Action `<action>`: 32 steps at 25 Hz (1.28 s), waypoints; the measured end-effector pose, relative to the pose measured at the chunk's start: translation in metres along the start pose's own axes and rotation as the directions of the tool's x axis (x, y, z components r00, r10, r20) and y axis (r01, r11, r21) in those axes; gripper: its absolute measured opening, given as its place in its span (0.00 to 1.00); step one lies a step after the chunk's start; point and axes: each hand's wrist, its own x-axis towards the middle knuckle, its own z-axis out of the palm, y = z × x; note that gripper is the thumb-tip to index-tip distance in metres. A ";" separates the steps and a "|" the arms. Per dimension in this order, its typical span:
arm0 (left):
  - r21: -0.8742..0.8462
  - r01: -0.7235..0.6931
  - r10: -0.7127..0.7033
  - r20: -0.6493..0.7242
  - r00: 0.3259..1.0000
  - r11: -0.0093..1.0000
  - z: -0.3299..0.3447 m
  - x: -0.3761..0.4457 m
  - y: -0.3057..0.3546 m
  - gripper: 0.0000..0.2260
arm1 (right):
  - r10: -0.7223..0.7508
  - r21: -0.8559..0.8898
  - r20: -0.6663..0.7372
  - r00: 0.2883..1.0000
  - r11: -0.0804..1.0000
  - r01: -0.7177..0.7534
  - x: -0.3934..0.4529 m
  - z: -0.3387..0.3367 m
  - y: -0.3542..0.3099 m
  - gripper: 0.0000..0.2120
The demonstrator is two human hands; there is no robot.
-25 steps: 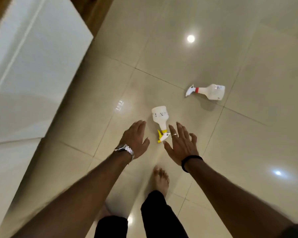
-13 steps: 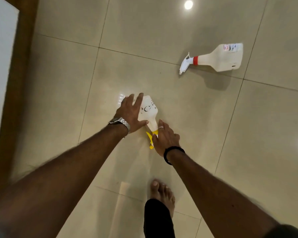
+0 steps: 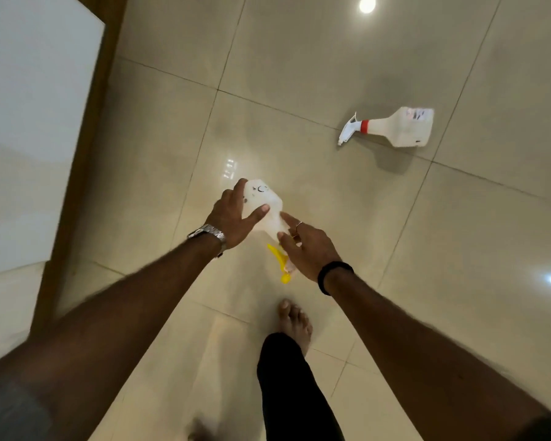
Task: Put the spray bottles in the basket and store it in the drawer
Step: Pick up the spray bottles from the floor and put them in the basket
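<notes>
Glossy tile floor [image 3: 299, 58], left hand [image 3: 228, 222] and right hand [image 3: 309, 246] fingers grasping yellow-trigger bottle [image 3: 266, 202], red-collared bottle [image 3: 401, 127] well apart.

Glossy beige tile floor [image 3: 299, 58] carries a red-collared spray bottle [image 3: 398, 127] lying on its side.

Yellow-trigger bottle [image 3: 264, 202]: neck & sprayer head mostly hidden behind right hand [image 3: 309, 246]; left hand [image 3: 233, 218] covers one side of body. Whether it's off the floor, can't tell. Label on red-collar bottle [image 3: 398, 127] too blurry to read.
</notes>
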 end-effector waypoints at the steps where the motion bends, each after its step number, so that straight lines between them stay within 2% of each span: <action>1: -0.060 0.056 -0.055 0.013 0.998 0.997 -0.016 -0.016 0.002 0.36 | -0.019 0.082 0.012 1.000 0.996 0.018 -0.018 -0.014 -0.020 0.23; 4: -0.242 0.181 -0.171 0.064 0.983 0.953 -0.074 -0.065 0.009 0.34 | -0.108 0.193 0.043 0.993 0.976 0.098 -0.068 -0.047 -0.091 0.25; 7: -0.371 0.199 -0.173 0.103 0.979 0.907 -0.137 -0.111 0.015 0.35 | -0.207 0.240 0.107 0.973 0.955 0.176 -0.110 -0.058 -0.165 0.23; 10: -0.463 0.201 -0.170 0.108 0.980 0.863 -0.195 -0.157 0.004 0.31 | -0.298 0.322 0.100 0.949 0.912 0.252 -0.145 -0.045 -0.231 0.25; 13: -0.594 0.221 -0.176 0.133 0.975 0.774 -0.247 -0.207 -0.031 0.26 | -0.411 0.263 0.135 0.901 0.892 0.367 -0.174 -0.005 -0.292 0.23; 15: -0.637 0.230 -0.182 0.140 0.973 0.736 -0.272 -0.240 -0.064 0.23 | -0.507 0.124 0.134 0.852 0.861 0.493 -0.191 0.032 -0.330 0.27; 17: -0.659 0.197 -0.151 0.126 0.980 0.726 -0.285 -0.268 -0.098 0.21 | -0.619 -0.071 0.141 0.773 0.772 0.631 -0.200 0.070 -0.358 0.24; 18: -0.704 0.186 -0.158 0.106 0.982 0.685 -0.290 -0.288 -0.118 0.22 | -0.645 -0.146 0.154 0.748 0.734 0.663 -0.205 0.094 -0.375 0.22; 22: -0.867 0.168 -0.267 0.042 0.963 0.469 -0.306 -0.366 -0.206 0.18 | -0.644 -0.213 0.320 0.695 0.666 0.715 -0.226 0.205 -0.426 0.26; 26: -0.956 0.049 -0.362 -0.062 0.930 0.290 -0.326 -0.446 -0.300 0.23 | -0.661 -0.204 0.434 0.611 0.589 0.782 -0.242 0.326 -0.469 0.25; 29: -0.961 -0.131 -0.482 -0.237 0.843 0.242 -0.338 -0.503 -0.382 0.22 | -0.672 -0.176 0.494 0.552 0.545 0.820 -0.256 0.423 -0.512 0.23; 32: -0.916 -0.328 -0.622 -0.398 0.674 0.230 -0.349 -0.551 -0.445 0.17 | -0.708 -0.121 0.540 0.454 0.469 0.875 -0.276 0.517 -0.555 0.21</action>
